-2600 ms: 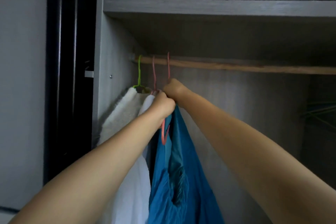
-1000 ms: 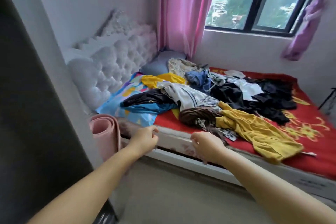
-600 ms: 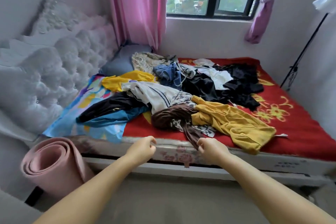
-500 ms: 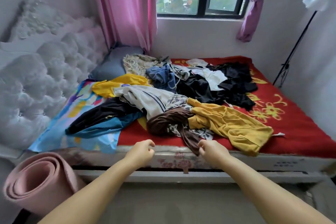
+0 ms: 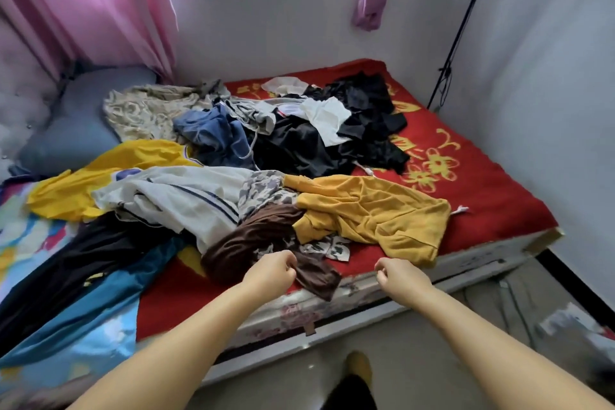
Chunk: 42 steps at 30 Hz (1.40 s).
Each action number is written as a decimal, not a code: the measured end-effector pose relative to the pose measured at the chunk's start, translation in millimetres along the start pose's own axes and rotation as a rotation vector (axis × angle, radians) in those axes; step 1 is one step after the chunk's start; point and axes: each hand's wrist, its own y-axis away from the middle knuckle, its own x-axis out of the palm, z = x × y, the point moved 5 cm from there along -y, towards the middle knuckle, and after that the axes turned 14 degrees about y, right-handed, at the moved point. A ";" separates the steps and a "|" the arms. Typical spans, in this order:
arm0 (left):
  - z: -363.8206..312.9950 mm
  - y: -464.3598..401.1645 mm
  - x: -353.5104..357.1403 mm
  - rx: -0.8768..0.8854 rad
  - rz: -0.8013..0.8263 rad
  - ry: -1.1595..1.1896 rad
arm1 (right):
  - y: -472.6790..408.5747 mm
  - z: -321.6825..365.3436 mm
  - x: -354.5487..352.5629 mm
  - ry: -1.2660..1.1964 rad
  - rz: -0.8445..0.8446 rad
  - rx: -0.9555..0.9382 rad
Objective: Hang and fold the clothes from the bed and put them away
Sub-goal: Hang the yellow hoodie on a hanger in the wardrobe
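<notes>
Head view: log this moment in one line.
left hand empty above brown garment | right hand empty | clothes unsorted on bed

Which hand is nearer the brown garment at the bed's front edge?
Left. The left hand is over the brown garment, loosely curled. The right hand is off to its right, above the red blanket edge, holding nothing.

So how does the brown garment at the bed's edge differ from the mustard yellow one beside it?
The brown garment is dark, bunched into a narrow twist, with one end drooping over the near bed edge; the mustard yellow garment is bright, spread wider and lies on the red cover. The brown one sits right by the left hand; the yellow one lies beyond the right hand. Both are crumpled, unfolded, and held by neither hand.
</notes>
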 end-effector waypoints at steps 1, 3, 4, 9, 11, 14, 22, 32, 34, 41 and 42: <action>-6.7 -18.8 6.3 0.009 0.024 -0.018 | -13.7 -12.7 2.6 -0.004 0.021 0.018; -18.9 -60.1 18.5 0.018 0.067 -0.036 | -43.8 -40.4 8.0 -0.027 0.062 0.065; -25.1 -79.9 23.2 0.015 0.088 -0.043 | -58.7 -53.5 9.8 -0.042 0.085 0.087; -49.7 -209.9 61.8 -0.040 0.161 -0.086 | -160.1 -131.8 25.9 -0.054 0.210 0.170; -53.1 -243.4 76.5 -0.034 0.170 -0.124 | -186.0 -150.5 33.3 -0.066 0.240 0.190; -51.0 -307.3 113.3 -0.019 0.175 -0.245 | -241.2 -180.4 55.4 -0.068 0.283 0.157; 4.7 -419.6 180.5 -0.017 0.253 -0.692 | -340.1 -191.1 145.6 0.193 0.428 -0.116; 17.2 -443.7 181.4 -0.067 0.097 -0.614 | -363.9 -193.2 156.4 0.295 0.195 -0.145; 5.8 -435.5 166.9 -0.093 0.107 -0.531 | -361.7 -200.2 134.6 0.154 0.208 -0.074; -18.9 -361.6 98.4 -0.161 0.038 -0.220 | -351.1 -193.1 18.6 -0.430 0.193 0.105; -23.3 -348.3 87.2 -0.142 -0.002 -0.179 | -349.2 -182.8 -2.6 -0.496 0.156 0.102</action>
